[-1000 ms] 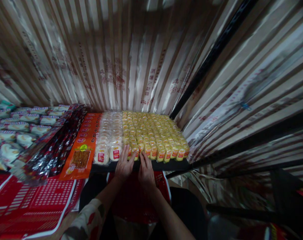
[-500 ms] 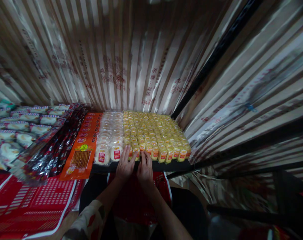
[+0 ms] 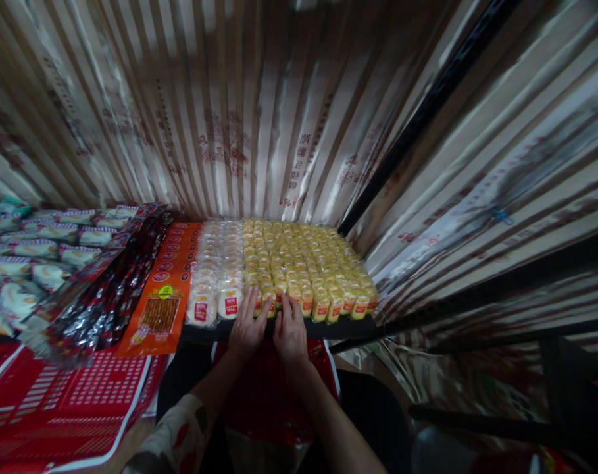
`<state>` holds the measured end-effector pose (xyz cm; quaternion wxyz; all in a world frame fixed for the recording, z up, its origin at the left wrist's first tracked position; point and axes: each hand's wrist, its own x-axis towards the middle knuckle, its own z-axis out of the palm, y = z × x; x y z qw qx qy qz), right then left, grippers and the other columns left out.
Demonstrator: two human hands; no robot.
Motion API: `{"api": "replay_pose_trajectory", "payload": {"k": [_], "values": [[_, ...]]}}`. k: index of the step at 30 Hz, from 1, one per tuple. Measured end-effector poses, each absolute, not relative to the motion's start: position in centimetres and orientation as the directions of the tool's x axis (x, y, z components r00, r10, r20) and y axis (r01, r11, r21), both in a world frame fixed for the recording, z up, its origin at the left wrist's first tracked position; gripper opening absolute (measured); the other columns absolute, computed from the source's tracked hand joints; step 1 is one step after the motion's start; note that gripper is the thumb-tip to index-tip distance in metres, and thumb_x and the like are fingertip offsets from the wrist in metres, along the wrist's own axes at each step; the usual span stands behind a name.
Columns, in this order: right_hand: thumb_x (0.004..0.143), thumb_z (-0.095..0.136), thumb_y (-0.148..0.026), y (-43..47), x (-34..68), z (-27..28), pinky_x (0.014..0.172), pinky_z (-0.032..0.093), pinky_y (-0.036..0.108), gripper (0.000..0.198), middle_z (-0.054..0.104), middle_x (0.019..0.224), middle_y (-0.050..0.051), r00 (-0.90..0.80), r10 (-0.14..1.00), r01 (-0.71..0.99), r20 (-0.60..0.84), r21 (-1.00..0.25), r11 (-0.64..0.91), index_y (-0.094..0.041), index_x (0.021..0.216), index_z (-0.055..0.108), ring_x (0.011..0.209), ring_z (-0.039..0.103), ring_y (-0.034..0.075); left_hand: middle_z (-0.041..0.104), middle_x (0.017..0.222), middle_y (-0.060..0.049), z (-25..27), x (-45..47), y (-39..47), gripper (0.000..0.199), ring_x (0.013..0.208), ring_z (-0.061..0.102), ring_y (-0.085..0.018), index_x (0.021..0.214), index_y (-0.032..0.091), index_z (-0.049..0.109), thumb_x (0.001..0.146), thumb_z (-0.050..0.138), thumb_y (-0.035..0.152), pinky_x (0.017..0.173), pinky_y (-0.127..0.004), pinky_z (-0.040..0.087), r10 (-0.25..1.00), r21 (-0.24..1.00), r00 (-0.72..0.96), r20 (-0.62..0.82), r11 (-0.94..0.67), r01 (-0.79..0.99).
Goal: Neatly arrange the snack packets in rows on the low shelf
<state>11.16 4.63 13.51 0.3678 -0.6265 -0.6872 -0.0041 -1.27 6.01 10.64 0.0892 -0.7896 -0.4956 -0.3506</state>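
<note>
Small yellow wrapped cakes (image 3: 308, 263) stand in tight rows on a dark shelf (image 3: 345, 327), red labels along the front. My left hand (image 3: 248, 329) rests against the front row, its fingers stretched forward and the thumb held apart, with yellow packets between. Beside it my right hand (image 3: 291, 332) touches the neighbouring front packets, fingers extended and fairly close together. Neither hand visibly lifts a packet; the fingertips partly cover the labels. Left of the yellow rows are white round wrapped cakes (image 3: 201, 306) with red labels.
An orange snack bag (image 3: 180, 263), dark glossy packets (image 3: 114, 289) and white-green packs (image 3: 56, 230) lie farther left. Red baskets sit below, one at left (image 3: 101, 388) and one under my arms (image 3: 266, 388). A black post (image 3: 402, 141) slants up before pleated sheeting (image 3: 259, 118).
My right hand has shifted slightly up and right along the front row, its fingers straighter. My left hand stays nearly in place. The packets look unchanged.
</note>
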Motion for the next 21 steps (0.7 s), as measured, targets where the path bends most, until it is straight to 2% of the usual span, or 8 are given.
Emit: {"api": "replay_pose_trajectory", "payload": {"k": [4,10,16,21], "values": [[0.091,0.035,-0.025,6.0,11.8,15.9,0.076,0.05,0.033,0.039,0.055,0.106,0.012,0.109,0.86,0.919,0.498,-0.38,0.104,-0.019,0.128,0.049,0.093,0.055,0.02,0.017,0.152,-0.011,10.4,-1.3,6.1,0.053,0.138,0.018,-0.031,0.132,0.024,0.044,0.082,0.05,0.007,0.104,-0.047,0.039,0.704,0.209,0.254,0.664,-0.501,0.84],[0.085,0.052,-0.023,8.5,12.7,18.3,0.076,0.045,0.031,0.028,0.056,0.101,0.009,0.013,0.898,0.967,0.441,-0.234,0.101,-0.022,0.111,0.062,0.093,0.051,0.021,0.017,0.152,-0.012,10.6,-1.2,6.1,0.048,0.138,0.016,-0.032,0.128,0.021,0.049,0.082,0.05,0.006,0.103,-0.046,0.04,0.689,0.203,0.254,0.679,-0.509,0.837],[0.085,0.049,-0.017,9.7,13.4,18.2,0.074,0.044,0.027,0.017,0.061,0.092,0.006,-0.111,0.913,0.931,0.392,-0.282,0.234,-0.021,0.091,0.065,0.085,0.054,0.019,0.019,0.151,-0.014,10.8,-1.2,6.2,0.045,0.138,0.017,-0.031,0.127,0.019,0.049,0.084,0.048,0.007,0.101,-0.047,0.042,0.663,0.189,0.258,0.703,-0.523,0.831],[0.086,0.044,-0.013,10.3,13.8,17.9,0.076,0.044,0.027,0.019,0.063,0.085,0.006,-0.192,0.887,0.878,0.42,-0.329,0.346,-0.019,0.082,0.063,0.083,0.055,0.018,0.02,0.151,-0.014,10.7,-1.3,6.2,0.046,0.138,0.017,-0.031,0.129,0.019,0.047,0.084,0.047,0.008,0.102,-0.048,0.041,0.674,0.208,0.255,0.693,-0.526,0.825]]}}
